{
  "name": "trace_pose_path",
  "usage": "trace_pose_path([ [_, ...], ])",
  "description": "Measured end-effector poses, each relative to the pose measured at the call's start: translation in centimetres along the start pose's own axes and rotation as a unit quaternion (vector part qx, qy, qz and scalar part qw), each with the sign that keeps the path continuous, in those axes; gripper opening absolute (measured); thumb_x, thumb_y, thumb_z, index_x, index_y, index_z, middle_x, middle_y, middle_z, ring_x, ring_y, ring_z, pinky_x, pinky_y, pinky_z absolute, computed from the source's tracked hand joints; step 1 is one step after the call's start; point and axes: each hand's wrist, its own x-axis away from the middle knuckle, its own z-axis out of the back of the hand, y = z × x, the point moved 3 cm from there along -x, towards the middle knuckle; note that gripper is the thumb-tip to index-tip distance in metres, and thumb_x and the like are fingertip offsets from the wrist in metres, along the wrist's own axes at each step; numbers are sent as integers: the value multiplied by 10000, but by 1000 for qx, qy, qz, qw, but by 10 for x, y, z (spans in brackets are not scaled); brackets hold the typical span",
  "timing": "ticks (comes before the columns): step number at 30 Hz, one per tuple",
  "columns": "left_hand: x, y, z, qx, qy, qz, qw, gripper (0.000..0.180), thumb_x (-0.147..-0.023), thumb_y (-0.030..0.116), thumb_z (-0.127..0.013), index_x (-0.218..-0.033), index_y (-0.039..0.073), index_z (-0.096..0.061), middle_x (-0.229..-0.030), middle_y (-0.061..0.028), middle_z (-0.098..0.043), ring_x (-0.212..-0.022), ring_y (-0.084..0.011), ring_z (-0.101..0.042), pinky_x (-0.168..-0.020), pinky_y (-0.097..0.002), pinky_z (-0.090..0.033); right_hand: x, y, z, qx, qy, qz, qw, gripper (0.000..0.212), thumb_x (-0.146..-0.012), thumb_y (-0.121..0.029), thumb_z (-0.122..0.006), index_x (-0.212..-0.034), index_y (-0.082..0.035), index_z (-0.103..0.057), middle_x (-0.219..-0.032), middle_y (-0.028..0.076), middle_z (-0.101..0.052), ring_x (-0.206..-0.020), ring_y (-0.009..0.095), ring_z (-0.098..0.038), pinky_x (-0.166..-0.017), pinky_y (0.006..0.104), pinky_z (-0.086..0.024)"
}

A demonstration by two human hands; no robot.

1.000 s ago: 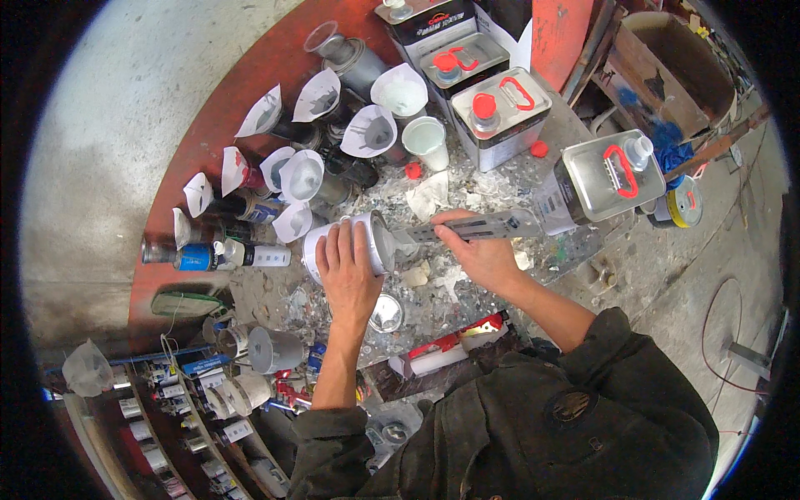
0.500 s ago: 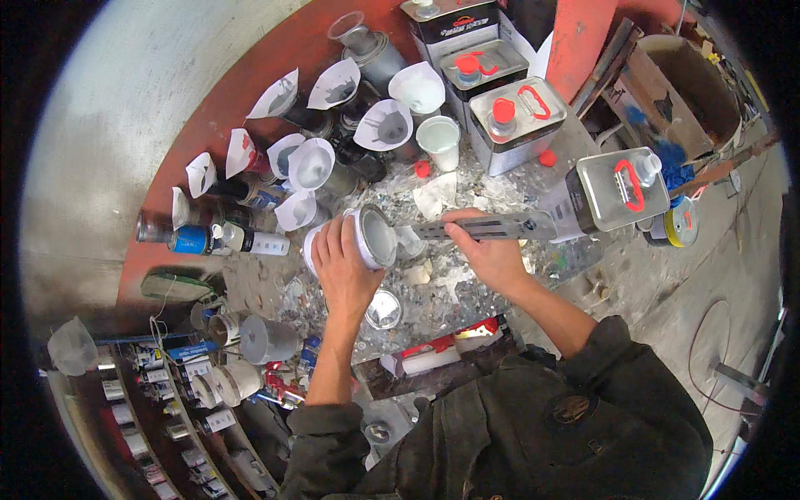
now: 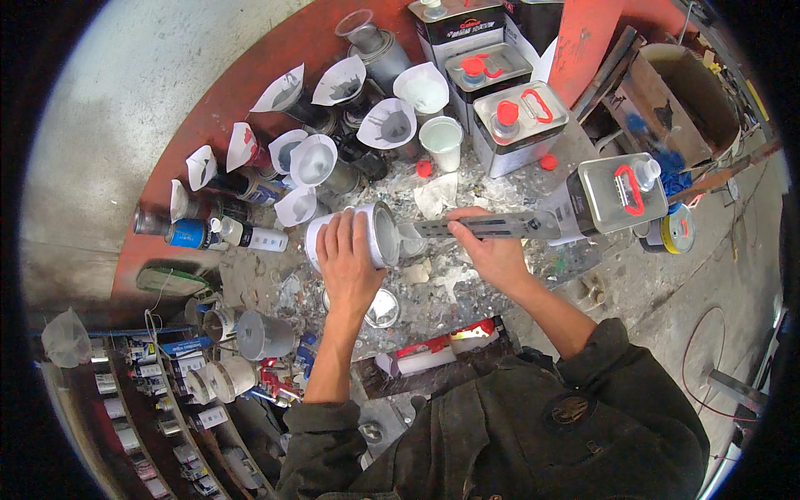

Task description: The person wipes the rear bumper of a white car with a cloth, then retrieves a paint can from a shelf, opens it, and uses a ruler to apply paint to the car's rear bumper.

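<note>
My left hand (image 3: pixel 350 262) grips a white-walled paint can (image 3: pixel 375 242), tipped on its side with its mouth facing right. Grey paint coats the inside. In my right hand (image 3: pixel 497 260) is a flat metal stirring stick (image 3: pixel 517 225) with slots along it, its left end near the can's mouth. A small clear cup (image 3: pixel 413 247) sits just right of the mouth, partly hidden by the stick. Whether paint is flowing is too small to tell. Near my left wrist lies a round silver-coloured lid (image 3: pixel 383 309) on the paint-spattered table (image 3: pixel 454 292).
Cans topped with white paper funnels (image 3: pixel 315 160) crowd the back left. A white cup (image 3: pixel 440 137) stands beside square metal solvent tins (image 3: pixel 523 125); another tin (image 3: pixel 612 196) is at the table's right edge. Shelves (image 3: pixel 179 417) with small containers are at lower left.
The paint can has tipped further over to the right, so less of its inside shows. My right hand keeps the stirring stick nearly in place. The view has shifted slightly.
</note>
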Motion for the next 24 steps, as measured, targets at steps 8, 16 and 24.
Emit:
trace_pose_path([
  [8, -1, 4, 1, -15, 3, -23, 1000, 951, -559, 57, -855, -1430, 33, -472, -1460, -179, -516, -1389, -378, -462, -1184, -537, -318, -1, 3, -1, 5, 5, 24, 1000, 176, -1000, -132, -688, -1130, -21, -728, -997, 41, -729, -881, 99, -634, -785, 270, -511],
  [16, 1, 4, -2, -36, -4, -44, 998, 955, -559, 56, -839, -1441, 33, -472, -1471, -176, -513, -1397, -374, -456, -1197, -535, -304, -1, 1, -2, 0, 9, 44, 999, 174, -993, -134, -696, -1131, -31, -724, -975, 43, -733, -865, 102, -638, -768, 280, -510],
  [24, 1, 2, -5, -59, 2, -54, 997, 934, -565, 39, -813, -1437, 36, -480, -1477, -172, -508, -1410, -365, -446, -1211, -526, -290, -1, 3, -4, 17, -2, 16, 1000, 168, -999, -130, -689, -1133, -33, -721, -972, 40, -731, -876, 99, -648, -780, 266, -518],
])
